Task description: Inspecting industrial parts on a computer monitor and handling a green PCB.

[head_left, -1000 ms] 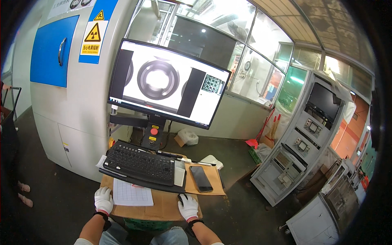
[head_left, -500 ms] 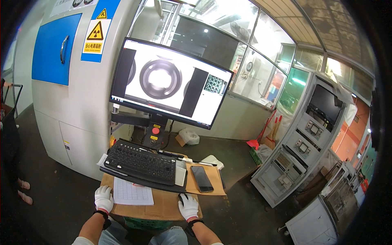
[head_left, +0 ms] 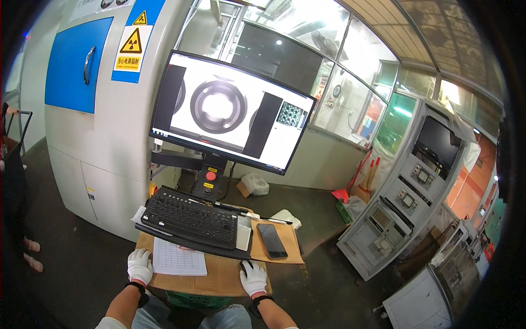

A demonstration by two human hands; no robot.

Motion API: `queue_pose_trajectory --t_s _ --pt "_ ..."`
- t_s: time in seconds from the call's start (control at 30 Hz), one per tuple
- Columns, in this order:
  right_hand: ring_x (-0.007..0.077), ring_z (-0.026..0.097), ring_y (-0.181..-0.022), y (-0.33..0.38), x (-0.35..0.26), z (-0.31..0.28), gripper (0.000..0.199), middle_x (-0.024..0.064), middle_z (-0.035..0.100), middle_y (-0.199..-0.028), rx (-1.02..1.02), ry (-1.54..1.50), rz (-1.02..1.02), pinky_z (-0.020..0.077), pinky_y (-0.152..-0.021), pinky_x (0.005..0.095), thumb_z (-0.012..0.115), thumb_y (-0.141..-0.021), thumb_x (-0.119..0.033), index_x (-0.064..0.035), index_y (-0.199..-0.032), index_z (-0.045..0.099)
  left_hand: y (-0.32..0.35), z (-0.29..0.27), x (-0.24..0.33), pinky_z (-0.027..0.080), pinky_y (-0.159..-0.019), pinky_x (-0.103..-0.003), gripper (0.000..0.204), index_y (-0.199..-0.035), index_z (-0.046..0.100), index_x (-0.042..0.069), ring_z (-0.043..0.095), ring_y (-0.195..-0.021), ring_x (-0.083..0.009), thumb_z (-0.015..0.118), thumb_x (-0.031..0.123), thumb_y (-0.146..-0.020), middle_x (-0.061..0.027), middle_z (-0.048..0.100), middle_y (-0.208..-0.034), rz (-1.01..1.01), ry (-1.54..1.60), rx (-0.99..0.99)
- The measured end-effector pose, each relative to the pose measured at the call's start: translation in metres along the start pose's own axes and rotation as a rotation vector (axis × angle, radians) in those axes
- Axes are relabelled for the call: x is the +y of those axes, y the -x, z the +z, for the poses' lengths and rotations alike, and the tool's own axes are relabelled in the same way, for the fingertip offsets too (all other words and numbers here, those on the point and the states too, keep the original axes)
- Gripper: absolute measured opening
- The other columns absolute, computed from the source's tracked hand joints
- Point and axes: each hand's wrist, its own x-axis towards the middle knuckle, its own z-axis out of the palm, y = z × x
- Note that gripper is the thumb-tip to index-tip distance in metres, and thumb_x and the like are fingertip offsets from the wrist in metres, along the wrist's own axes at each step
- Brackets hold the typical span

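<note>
My left hand (head_left: pixel 140 265), in a white knit glove, lies on the left edge of the brown cardboard-topped table (head_left: pixel 219 279) with its fingers stretched out. Beside it is a printed grid sheet (head_left: pixel 178 260). At the right of the table my right hand (head_left: pixel 253 278), gloved too, curls over a small black mouse (head_left: pixel 244 265), mostly hidden beneath it. A black keyboard (head_left: pixel 189 218) rests tilted on a dark tray beyond both hands. Above it a monitor (head_left: pixel 219 109) displays a grey ring-shaped image with a bright centre.
A dark phone (head_left: pixel 272 241) lies on a brown board right of the keyboard. A red button (head_left: pixel 211 176) sits under the monitor. The big grey cabinet (head_left: pixel 109 142) with a blue door stands left, a grey control rack (head_left: pixel 394 203) right. Another person's feet (head_left: pixel 33 254) show at far left.
The whole view has shifted very slightly. Both hands keep their places, and the ring image on the monitor looks the same.
</note>
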Motion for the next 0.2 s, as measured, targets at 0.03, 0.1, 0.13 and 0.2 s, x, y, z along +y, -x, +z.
queue_pose_trajectory --t_s 0.03,0.1,0.13,0.2 --pt "0.0405 0.065 -0.102 0.0004 0.0016 0.0014 0.042 0.0157 0.066 -0.122 0.010 0.004 -0.014 0.0533 -0.089 0.0517 0.071 -0.088 -0.030 -0.0173 -0.128 0.067 -0.0009 -0.0010 0.0009 0.043 -0.108 -0.051 0.031 -0.111 0.069 0.010 0.058 -0.122 -0.0350 0.068 0.016 -0.080 -0.0115 0.066 -0.123 0.005 0.011 0.001" --pt "0.0399 0.065 -0.101 0.0010 0.0035 0.0031 0.043 0.0149 0.065 -0.121 0.019 0.008 -0.029 0.0537 -0.087 0.0517 0.070 -0.089 -0.031 -0.0182 -0.129 0.066 -0.0014 -0.0030 0.0026 0.043 -0.108 -0.051 0.031 -0.110 0.069 0.009 0.058 -0.122 -0.0350 0.068 0.016 -0.080 -0.0116 0.066 -0.123 0.005 0.008 0.003" --pt "0.0400 0.065 -0.101 0.0011 0.0039 0.0033 0.043 0.0149 0.065 -0.121 0.019 0.003 -0.030 0.0537 -0.087 0.0519 0.070 -0.089 -0.031 -0.0183 -0.130 0.066 -0.0013 -0.0038 0.0032 0.043 -0.108 -0.051 0.031 -0.110 0.069 0.009 0.058 -0.121 -0.0351 0.068 0.016 -0.079 -0.0117 0.066 -0.123 0.006 0.004 0.004" --pt "0.0400 0.065 -0.101 0.0013 0.0042 0.0036 0.043 0.0150 0.065 -0.122 0.018 -0.001 -0.032 0.0536 -0.087 0.0521 0.070 -0.089 -0.031 -0.0183 -0.130 0.065 -0.0008 -0.0045 0.0030 0.043 -0.109 -0.050 0.032 -0.111 0.069 0.009 0.057 -0.123 -0.0345 0.069 0.016 -0.079 -0.0116 0.066 -0.124 0.002 0.000 -0.007"
